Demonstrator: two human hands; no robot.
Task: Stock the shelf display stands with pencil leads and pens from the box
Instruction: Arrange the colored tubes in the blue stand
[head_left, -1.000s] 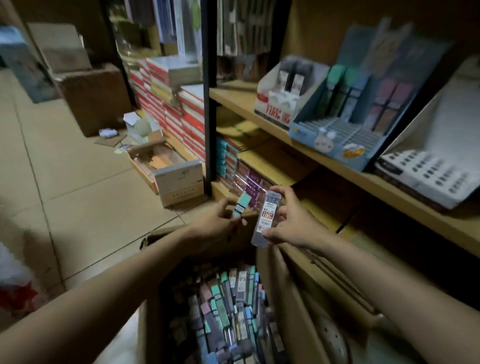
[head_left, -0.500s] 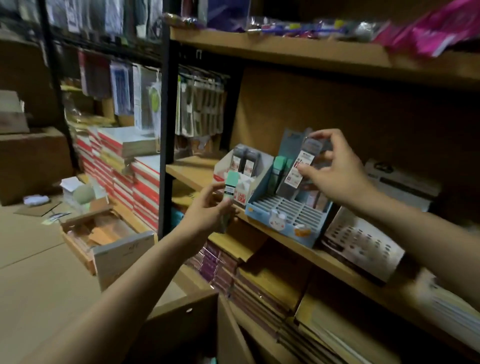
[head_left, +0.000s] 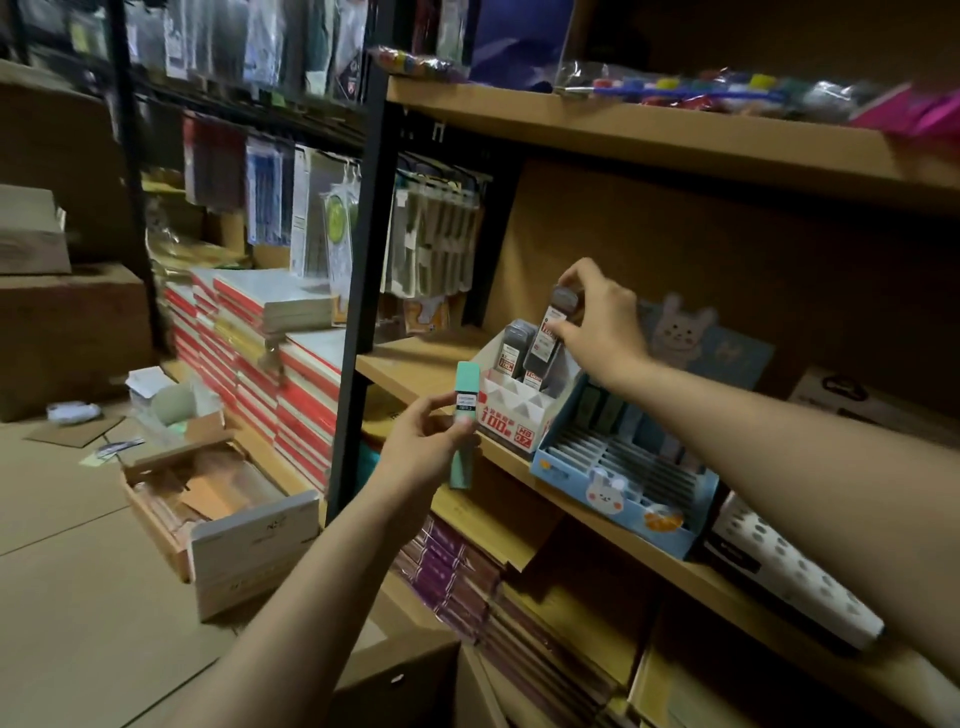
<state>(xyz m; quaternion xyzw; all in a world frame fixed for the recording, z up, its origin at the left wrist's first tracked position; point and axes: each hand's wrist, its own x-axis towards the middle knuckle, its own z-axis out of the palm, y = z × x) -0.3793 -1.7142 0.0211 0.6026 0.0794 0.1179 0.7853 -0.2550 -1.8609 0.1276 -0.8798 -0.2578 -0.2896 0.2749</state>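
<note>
A: Right hand (head_left: 597, 317) is up at the white stand (head_left: 511, 402), thumb and fingers pinching a grey lead case (head_left: 548, 340) by its top end.

B: And the case itself?

A: Tilted, its lower end down in the stand's back row, just beside two more grey cases (head_left: 514, 343) standing there. The front pockets of that stand look hollow from here.

B: Left hand (head_left: 421, 431)?

A: Lower, in front of the shelf (head_left: 410, 371) edge, curled round a mint lead case (head_left: 464, 423), held upright (label facing us, too small to read). It's near the white stand's front but not touching it.

B: What's to the right?

A: A blue stand (head_left: 623, 493) with a bunny on the front, touching the white one; a few cases sit in its back slots, dark and hard to make out. Past that, a white tray (head_left: 795, 566) with rows of holes lies on the same shelf.

B: The box?

A: Only a cardboard flap (head_left: 395, 670) shows at the bottom edge; whether that's the box, I can't tell.
</note>
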